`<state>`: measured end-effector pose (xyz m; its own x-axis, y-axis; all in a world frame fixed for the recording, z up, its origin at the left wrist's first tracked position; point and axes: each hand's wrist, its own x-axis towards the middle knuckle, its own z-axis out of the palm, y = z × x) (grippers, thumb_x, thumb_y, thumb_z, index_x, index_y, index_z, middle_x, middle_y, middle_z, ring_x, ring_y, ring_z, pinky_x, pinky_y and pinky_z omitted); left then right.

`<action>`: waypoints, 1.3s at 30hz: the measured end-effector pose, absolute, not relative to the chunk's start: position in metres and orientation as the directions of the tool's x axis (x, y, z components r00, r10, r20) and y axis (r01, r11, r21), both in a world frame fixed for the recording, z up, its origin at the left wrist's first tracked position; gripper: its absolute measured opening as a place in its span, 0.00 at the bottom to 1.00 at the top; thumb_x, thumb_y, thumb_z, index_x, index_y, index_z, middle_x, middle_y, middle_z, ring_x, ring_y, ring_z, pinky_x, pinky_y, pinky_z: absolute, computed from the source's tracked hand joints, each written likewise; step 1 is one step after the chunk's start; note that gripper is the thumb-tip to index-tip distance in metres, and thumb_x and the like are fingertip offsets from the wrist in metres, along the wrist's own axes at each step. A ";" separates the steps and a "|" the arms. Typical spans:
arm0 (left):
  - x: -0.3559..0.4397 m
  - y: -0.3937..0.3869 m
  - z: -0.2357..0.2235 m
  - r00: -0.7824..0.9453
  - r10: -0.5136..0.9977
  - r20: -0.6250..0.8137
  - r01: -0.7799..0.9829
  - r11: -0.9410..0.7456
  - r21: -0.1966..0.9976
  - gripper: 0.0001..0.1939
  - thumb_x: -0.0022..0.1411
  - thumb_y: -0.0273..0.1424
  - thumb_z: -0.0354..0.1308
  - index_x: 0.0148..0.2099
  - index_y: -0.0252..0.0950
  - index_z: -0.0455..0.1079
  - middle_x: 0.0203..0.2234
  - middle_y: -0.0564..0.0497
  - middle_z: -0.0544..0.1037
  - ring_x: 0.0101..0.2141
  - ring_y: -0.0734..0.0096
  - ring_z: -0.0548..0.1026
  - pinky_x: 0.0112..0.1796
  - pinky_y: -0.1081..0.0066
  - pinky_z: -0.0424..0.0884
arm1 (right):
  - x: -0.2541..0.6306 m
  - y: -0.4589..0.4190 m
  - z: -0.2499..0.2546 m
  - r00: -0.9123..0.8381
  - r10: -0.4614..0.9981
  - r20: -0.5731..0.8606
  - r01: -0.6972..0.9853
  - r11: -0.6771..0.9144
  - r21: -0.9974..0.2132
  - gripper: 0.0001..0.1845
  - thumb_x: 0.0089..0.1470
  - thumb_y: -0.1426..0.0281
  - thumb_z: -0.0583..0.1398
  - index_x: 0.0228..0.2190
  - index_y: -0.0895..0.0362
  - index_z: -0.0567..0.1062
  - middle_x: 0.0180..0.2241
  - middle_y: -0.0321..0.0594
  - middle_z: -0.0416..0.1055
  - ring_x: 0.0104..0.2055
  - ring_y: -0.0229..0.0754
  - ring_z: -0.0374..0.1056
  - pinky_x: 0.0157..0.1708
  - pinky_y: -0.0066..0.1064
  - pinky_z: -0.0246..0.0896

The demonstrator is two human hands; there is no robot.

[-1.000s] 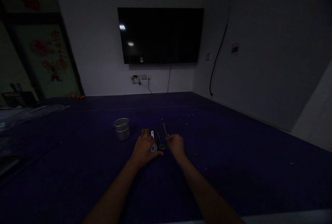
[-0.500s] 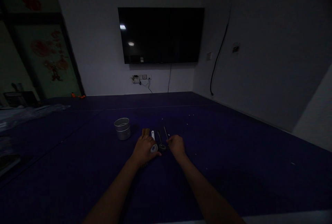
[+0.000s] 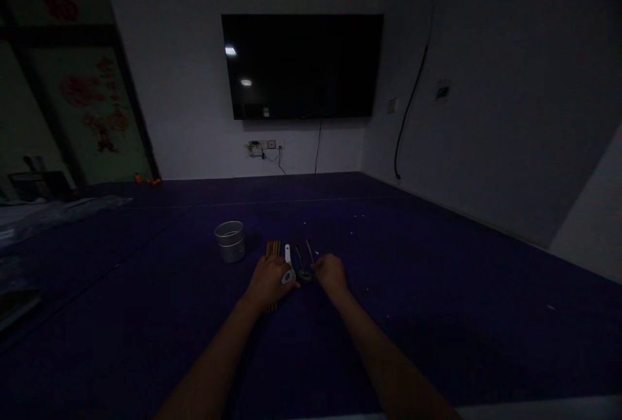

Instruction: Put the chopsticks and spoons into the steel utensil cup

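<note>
A slim metal utensil [image 3: 310, 251] lay slanted on the dark purple surface [image 3: 437, 316], its near end at the pinched fingertips of the right hand [image 3: 330, 272]; its lower end was hidden there, so its exact kind could not be told. Just left of it was a metal spoon [image 3: 304, 275], handle pointing away and bowl toward the person, between the two hands. Next came a white spoon [image 3: 287, 253] with a blue mark in its bowl, partly covered by the fingers of the left hand [image 3: 269, 282]. That hand lay palm down across a row of wooden chopsticks [image 3: 273, 248], whose ends showed beyond and below it; its thumb stood out wide from the fingers, toward the metal spoon. Whether it gripped anything underneath could not be told.

Beyond the left hand and to its left, a round metal cup [image 3: 230, 248] stood upright, apart from the utensils. Small white scraps [image 3: 358, 216] dotted the surface farther off. A large dark television [image 3: 304, 67] hung on the far wall, above a row of sockets [image 3: 265, 146].
</note>
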<state>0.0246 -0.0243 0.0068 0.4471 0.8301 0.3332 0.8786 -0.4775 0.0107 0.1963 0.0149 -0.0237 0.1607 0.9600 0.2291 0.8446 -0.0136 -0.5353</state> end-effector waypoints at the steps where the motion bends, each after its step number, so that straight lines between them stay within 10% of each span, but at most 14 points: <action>1: 0.024 -0.024 0.007 0.447 0.836 0.318 0.879 -0.476 0.016 0.17 0.53 0.44 0.58 0.40 0.39 0.73 0.40 0.45 0.74 0.45 0.58 0.68 0.43 0.62 0.61 | 0.196 0.015 -0.023 0.160 0.963 0.216 0.847 -0.022 -0.532 0.08 0.49 0.69 0.61 0.26 0.59 0.80 0.30 0.49 0.77 0.34 0.42 0.74 0.28 0.24 0.59; 39: 0.047 -0.030 0.005 0.658 0.712 0.246 0.747 -0.659 -0.089 0.11 0.61 0.26 0.47 0.36 0.37 0.72 0.33 0.48 0.76 0.38 0.65 0.70 0.39 0.66 0.63 | 0.193 0.007 -0.012 0.155 0.978 0.141 0.895 -0.078 -0.440 0.09 0.50 0.67 0.61 0.32 0.56 0.80 0.33 0.47 0.77 0.39 0.44 0.73 0.35 0.26 0.62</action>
<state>0.0469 -0.0302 0.0047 0.6576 0.7122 0.2457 0.7469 -0.6590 -0.0885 0.1934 0.0072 -0.0124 0.1548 0.9779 0.1408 0.8945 -0.0783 -0.4402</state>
